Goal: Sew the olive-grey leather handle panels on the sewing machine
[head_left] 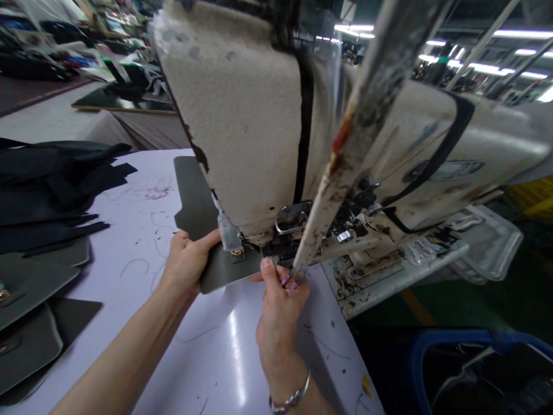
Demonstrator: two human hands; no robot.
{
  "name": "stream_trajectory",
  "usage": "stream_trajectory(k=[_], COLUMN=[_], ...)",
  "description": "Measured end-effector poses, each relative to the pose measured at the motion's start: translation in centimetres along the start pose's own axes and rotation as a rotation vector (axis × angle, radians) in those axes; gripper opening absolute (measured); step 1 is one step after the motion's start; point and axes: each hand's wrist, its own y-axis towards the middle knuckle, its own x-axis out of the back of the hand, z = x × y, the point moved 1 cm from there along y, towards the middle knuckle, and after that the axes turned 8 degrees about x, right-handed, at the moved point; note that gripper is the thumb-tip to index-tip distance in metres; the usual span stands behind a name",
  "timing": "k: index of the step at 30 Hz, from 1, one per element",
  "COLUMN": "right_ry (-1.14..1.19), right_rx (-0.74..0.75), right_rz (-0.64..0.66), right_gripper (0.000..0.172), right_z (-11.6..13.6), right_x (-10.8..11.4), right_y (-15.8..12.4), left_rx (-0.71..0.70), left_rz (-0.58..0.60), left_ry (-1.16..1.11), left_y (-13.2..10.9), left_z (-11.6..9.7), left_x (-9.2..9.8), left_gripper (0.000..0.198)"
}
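under the head of an industrial sewing machine [242, 127], a grey-green panel [194, 196] lies flat on the work table, its long axis running from the near edge of the table away and to the left behind the machine head. the near end of the panel projects toward the person, and its far end tapers out of view behind the casting. a small brass stud [237, 254] sits on the panel beside the presser area.

the left hand [188, 262] is grasping the panel's left edge, thumb on top. the right hand [279, 305] is clenched in a pinch at the panel's near right corner, directly below the needle bar; whether it holds the panel or a small part there cannot be determined. a silver bracelet [290, 397] is on the right wrist.

the white table [207, 357] carries loose threads [158, 190]. a stack of black fabric pieces [52, 184] lies at the left, overlapping grey panels with brass fittings [26, 340] nearer the person.

low at the right, beyond the table edge, stands a bin with a blue rim [449, 346]. it holds dark material [484, 374], not identifiable at this resolution. other work tables [125, 101] appear in the far background.
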Motion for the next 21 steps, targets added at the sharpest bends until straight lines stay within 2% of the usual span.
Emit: stream_trajectory(k=[5, 9, 13, 18, 21], right_ry=[-0.034, -0.001, 0.005, -0.043, -0.061], right_rx=[0.021, -0.016, -0.025, 0.009, 0.025], right_rz=[-0.028, -0.001, -0.03, -0.004, 0.028], right_gripper=[0.037, 0.04, 0.041, 0.041, 0.044], right_z=[0.2, -0.5, -1.0, -0.6, -0.3], right_x=[-0.7, -1.0, -1.2, -1.2, -1.2], right_y=[-0.2, -0.6, -0.9, -0.7, -0.5], left_rx=[-0.015, 0.001, -0.021, 0.014, -0.016], left_rz=[-0.067, -0.057, -0.013, -0.097, -0.052], left_ry=[-0.01, -0.021, -0.053, -0.076, -0.081], left_y=[0.0, -0.2, -0.4, -0.7, -0.8], left_z=[0.0, 0.3, 0.6, 1.0, 1.3], left_x=[0.1, -0.1, -0.2, 0.2, 0.3], left_gripper=[0.032, 0.032, 0.03, 0.036, 0.034])
